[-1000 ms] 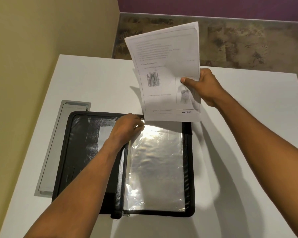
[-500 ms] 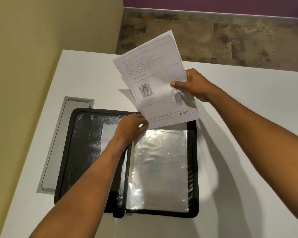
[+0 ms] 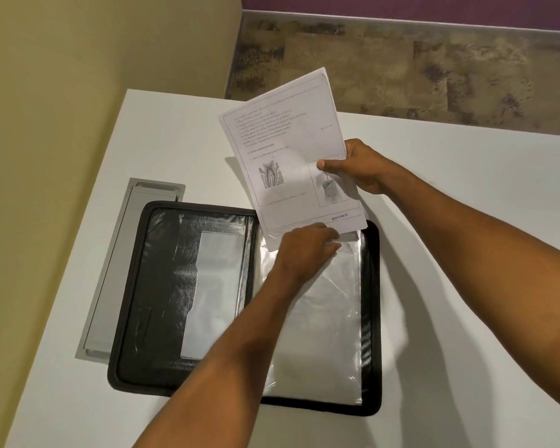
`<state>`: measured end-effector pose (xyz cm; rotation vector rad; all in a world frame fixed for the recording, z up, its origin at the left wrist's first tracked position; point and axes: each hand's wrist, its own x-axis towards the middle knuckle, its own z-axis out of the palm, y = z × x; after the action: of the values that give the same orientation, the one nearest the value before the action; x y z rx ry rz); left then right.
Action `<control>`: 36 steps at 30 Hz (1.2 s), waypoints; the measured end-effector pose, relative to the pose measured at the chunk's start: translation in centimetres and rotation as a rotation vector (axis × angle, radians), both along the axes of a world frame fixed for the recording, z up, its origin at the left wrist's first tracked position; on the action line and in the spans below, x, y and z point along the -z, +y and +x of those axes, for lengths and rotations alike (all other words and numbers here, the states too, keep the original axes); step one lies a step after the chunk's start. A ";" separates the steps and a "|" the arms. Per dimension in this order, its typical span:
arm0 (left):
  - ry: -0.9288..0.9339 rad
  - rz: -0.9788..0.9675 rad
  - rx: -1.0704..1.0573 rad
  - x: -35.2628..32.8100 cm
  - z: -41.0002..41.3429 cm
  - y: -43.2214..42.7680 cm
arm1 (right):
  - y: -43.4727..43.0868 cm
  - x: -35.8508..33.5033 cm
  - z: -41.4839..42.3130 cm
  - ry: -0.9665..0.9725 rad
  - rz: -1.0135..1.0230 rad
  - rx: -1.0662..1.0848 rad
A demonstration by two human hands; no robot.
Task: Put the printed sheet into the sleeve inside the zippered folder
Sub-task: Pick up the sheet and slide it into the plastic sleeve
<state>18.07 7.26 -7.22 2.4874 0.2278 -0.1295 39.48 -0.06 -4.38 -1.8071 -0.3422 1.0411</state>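
A black zippered folder (image 3: 162,318) lies open flat on the white table. Its right half carries a clear plastic sleeve (image 3: 330,318). My right hand (image 3: 359,166) pinches the right edge of the printed sheet (image 3: 291,163), a white page with text and a tooth diagram, held tilted above the folder's far edge. The sheet's lower edge meets the sleeve's top opening. There my left hand (image 3: 307,247) grips the sleeve's top edge, fingers partly over the sheet's bottom corner.
A grey metal cable hatch (image 3: 117,263) is set into the table (image 3: 466,286) left of the folder, partly under it. A beige wall runs along the left. Patterned floor lies beyond the table's far edge.
The sheet has come down and tilted left, its lower edge now at the sleeve's opening. My left hand has shifted right along the sleeve's top edge.
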 end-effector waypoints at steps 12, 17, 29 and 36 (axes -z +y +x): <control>0.092 0.115 -0.035 -0.3 2.2 -5.5 | -0.6 1.4 0.3 0.159 0.034 0.139; 0.117 0.134 -0.085 -0.8 3.0 -7.0 | -1.0 1.2 1.1 0.166 -0.018 0.151; 0.156 0.117 -0.138 -2.5 3.1 -7.0 | 0.5 2.8 0.5 0.283 -0.002 0.231; 0.220 0.235 0.008 -5.5 1.9 -7.7 | -0.3 3.6 -0.1 0.339 0.000 0.285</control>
<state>19.97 -0.42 -1.76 2.7066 0.3423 -0.4016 39.33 -0.35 -7.93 -1.5862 0.1176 1.1155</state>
